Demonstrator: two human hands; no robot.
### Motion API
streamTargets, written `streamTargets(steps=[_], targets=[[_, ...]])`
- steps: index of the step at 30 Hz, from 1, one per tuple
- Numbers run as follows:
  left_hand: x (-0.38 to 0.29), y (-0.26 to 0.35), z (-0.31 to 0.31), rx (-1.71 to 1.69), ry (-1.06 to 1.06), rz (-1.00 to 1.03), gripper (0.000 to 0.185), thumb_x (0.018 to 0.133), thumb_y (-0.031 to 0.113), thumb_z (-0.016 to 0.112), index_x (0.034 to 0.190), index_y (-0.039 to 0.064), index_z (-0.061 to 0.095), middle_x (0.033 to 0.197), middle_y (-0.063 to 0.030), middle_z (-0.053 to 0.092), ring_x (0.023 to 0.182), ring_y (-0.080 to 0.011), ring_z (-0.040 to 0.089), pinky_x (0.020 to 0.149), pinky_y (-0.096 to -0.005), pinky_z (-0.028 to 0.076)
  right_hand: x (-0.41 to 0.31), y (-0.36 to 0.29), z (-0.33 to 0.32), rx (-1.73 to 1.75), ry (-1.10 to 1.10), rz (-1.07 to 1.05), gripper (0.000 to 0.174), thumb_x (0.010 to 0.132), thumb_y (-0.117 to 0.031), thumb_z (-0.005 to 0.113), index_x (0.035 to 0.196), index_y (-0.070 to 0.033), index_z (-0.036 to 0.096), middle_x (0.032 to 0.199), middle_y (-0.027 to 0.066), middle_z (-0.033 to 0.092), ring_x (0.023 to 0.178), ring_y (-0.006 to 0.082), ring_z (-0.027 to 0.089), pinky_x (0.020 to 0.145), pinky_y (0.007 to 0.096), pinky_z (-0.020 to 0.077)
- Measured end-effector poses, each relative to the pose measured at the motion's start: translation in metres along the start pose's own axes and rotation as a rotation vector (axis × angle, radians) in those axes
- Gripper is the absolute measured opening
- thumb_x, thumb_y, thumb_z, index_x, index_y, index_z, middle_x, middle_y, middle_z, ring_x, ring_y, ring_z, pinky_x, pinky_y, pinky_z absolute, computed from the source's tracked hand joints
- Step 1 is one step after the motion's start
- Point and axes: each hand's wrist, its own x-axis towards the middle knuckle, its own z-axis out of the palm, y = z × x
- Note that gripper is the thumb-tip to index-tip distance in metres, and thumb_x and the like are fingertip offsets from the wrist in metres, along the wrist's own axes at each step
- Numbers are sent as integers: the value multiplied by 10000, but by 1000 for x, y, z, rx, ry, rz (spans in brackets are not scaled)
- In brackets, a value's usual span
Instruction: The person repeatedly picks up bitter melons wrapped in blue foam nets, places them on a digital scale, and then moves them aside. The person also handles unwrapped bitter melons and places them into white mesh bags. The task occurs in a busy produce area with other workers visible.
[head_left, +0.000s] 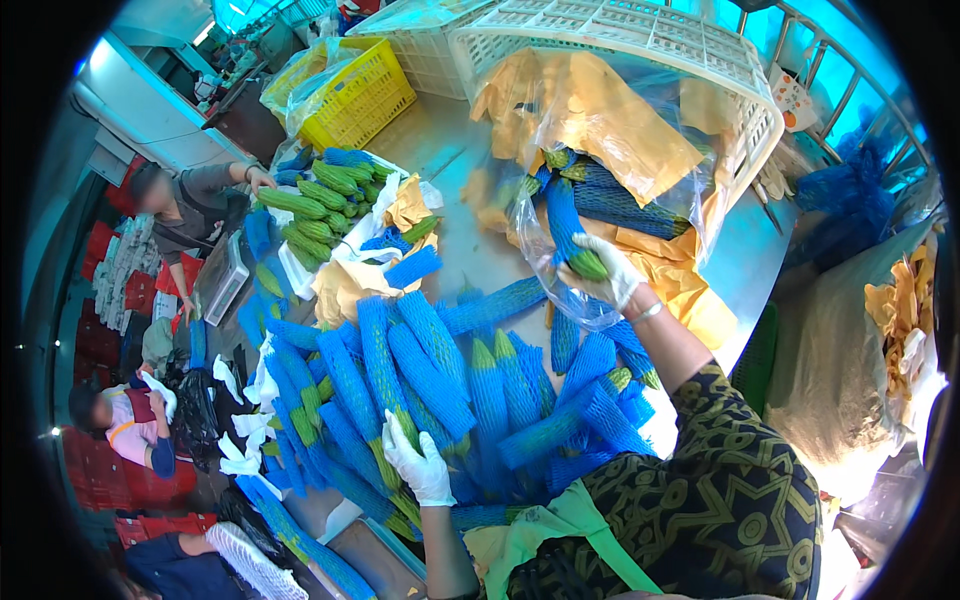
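My right hand (606, 271), in a white glove, holds a bitter melon in a blue foam net sleeve (564, 217) at the mouth of a clear plastic bag (534, 244). That bag lies in a tipped white plastic crate (757, 82), with brown paper (600, 112) and more sleeved melons (626, 199) inside. My left hand (416, 461), gloved too, is closed around the green end of another sleeved bitter melon (381, 360) on the heap. Many blue-sleeved melons (491, 390) lie before me, some with green tips showing.
Bare green bitter melons (322, 199) are piled at the upper left, near a yellow crate (360, 94). A digital scale (225, 277) stands beside a person (199, 202) reaching to that pile. Other people (124, 427) are at the left. A metal rail (855, 75) runs at the upper right.
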Motion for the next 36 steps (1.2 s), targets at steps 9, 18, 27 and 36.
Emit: streamTargets(steps=[9,18,27,36], targets=[[-4,64,-46,88,-48,244,671,930,177,625,1539,14,397,1523,-256,444,1399,-440,402,1181,-507,306,-182,88,-16,-727,-137,-89,834,894,-1,718,1608,-43,290,1281,17,590,1008,90,591,893,255,509],[-29,98,-121,807,-193,716,497,899,132,578,1393,97,552,1248,-133,609,1125,-279,612,1077,-480,433,-238,119,33,-1573,-677,-279,704,838,-85,810,1475,-33,516,1110,63,659,981,110,594,888,286,512],[-108,16,-172,251,-436,380,681,867,330,763,1421,60,472,1196,-175,646,1057,-378,665,851,-470,554,-230,155,95,-1444,-778,-73,450,885,-254,817,1223,15,692,1052,75,734,962,149,676,884,303,534],[-170,-25,-185,-538,-394,-151,643,875,218,809,1397,2,502,1221,-178,692,1090,-232,676,948,-369,520,-186,216,103,-771,-882,121,589,864,122,667,1417,-53,559,1270,65,653,1076,229,682,925,321,554]])
